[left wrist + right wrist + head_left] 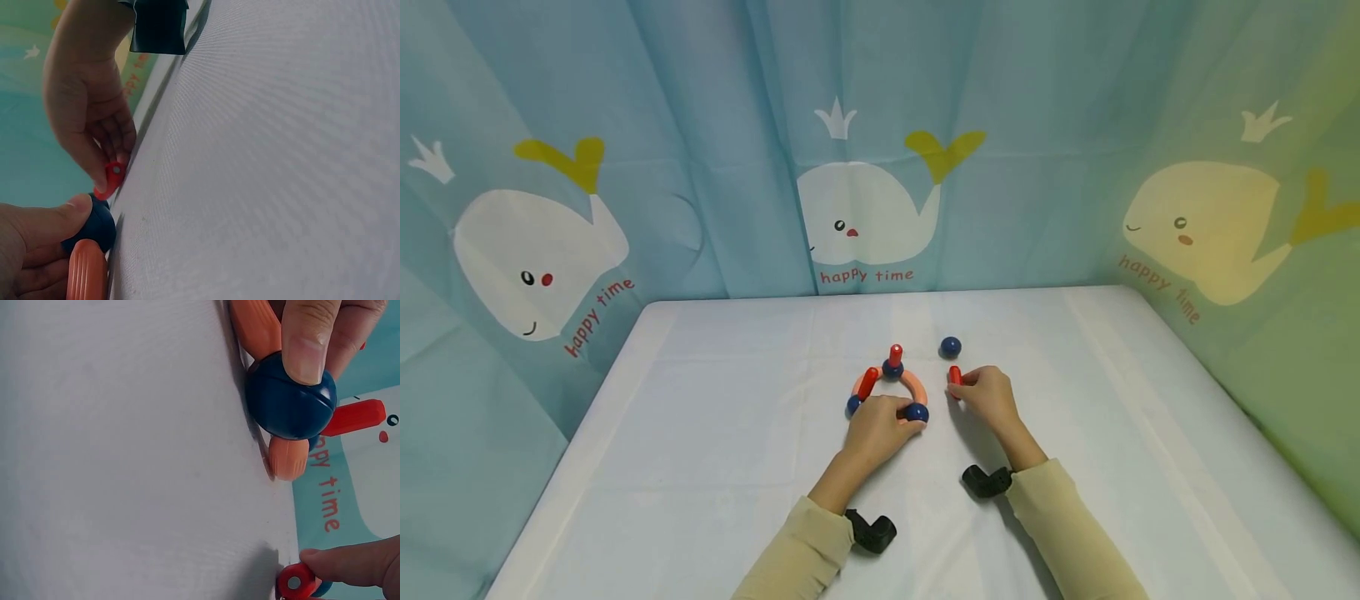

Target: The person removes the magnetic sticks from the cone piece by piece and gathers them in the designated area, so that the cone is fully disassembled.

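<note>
On the white table a ring of curved orange rods (916,385) is joined by blue balls. One red rod (896,356) stands up from the far ball (892,369); another red rod (868,382) rises, leaning, from the left ball (853,405). My left hand (874,429) holds the near right ball (290,403) of the ring, thumb on its top. Part of the ring is hidden behind that hand. To the right, my right hand (991,398) pinches a loose red rod (955,379) between thumb and fingers; its end shows a silvery disc in the right wrist view.
A loose blue ball (951,347) lies just beyond the right hand. Black wrist cameras (872,532) hang beside both sleeves. A blue curtain (730,167) with whale prints stands behind the far edge of the table (700,375).
</note>
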